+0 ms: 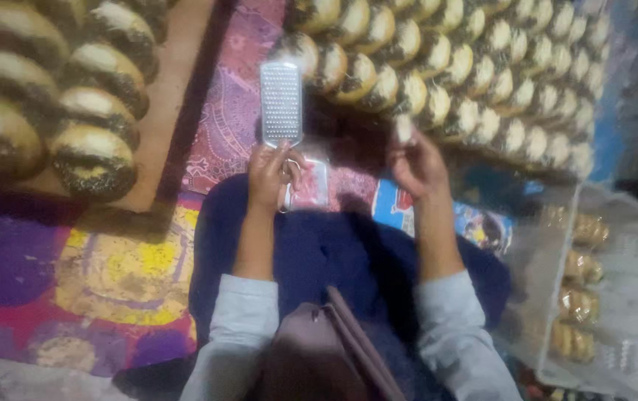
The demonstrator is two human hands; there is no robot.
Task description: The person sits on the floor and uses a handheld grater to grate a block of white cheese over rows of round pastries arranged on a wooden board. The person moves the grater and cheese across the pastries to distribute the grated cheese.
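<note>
Gripping a flat metal grater (281, 102) upright at centre frame, the left hand (273, 174) is closed around its handle; the right hand (417, 165) pinches a small pale piece (404, 129) beside rows of pastries (482, 74).

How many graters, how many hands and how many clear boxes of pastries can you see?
Metal grater: 1
Hands: 2, the left hand holding the grater's handle and the right hand pinching a small pale piece
Clear plastic boxes of pastries: 1
Total: 4
</note>
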